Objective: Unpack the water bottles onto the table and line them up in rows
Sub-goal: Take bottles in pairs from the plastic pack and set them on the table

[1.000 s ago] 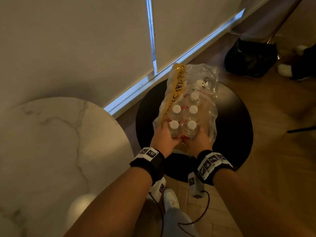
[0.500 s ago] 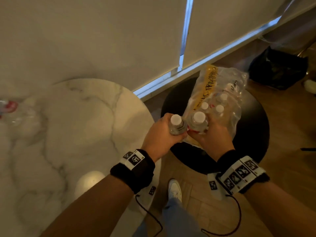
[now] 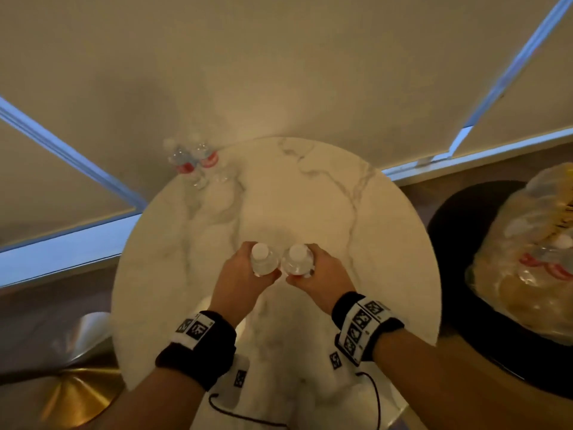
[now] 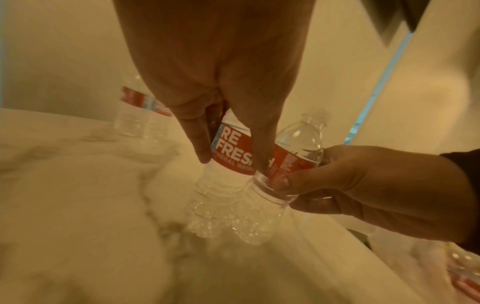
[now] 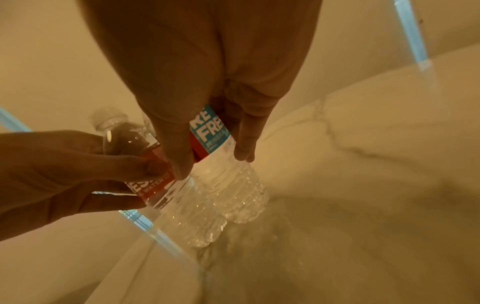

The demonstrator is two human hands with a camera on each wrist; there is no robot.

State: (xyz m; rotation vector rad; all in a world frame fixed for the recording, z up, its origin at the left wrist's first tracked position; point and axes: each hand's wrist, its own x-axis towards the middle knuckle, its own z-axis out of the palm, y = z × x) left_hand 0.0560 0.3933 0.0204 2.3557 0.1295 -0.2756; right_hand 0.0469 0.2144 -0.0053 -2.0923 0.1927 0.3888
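I hold two clear water bottles with white caps and red labels upright, side by side, over the middle of the round marble table [image 3: 310,193]. My left hand [image 3: 251,269] grips the left bottle [image 3: 262,262] [image 4: 233,152] round its label. In the same way my right hand [image 3: 310,270] grips the right bottle [image 3: 297,261] [image 5: 211,137]. Whether their bases touch the tabletop is unclear. Two more bottles [image 3: 193,161] [image 4: 137,111] stand together at the table's far left edge. The opened plastic pack [image 3: 527,259] with more bottles lies to the right.
The pack rests on a black round stool [image 3: 455,231] right of the table. A pale wall with window blinds runs close behind the table. A gold-coloured base [image 3: 71,395] sits on the floor at the lower left. A cable hangs from my wrist bands.
Each hand pulled a bottle out of the pack on the black stool and carried it left over the marble table. The head view swung left with them.
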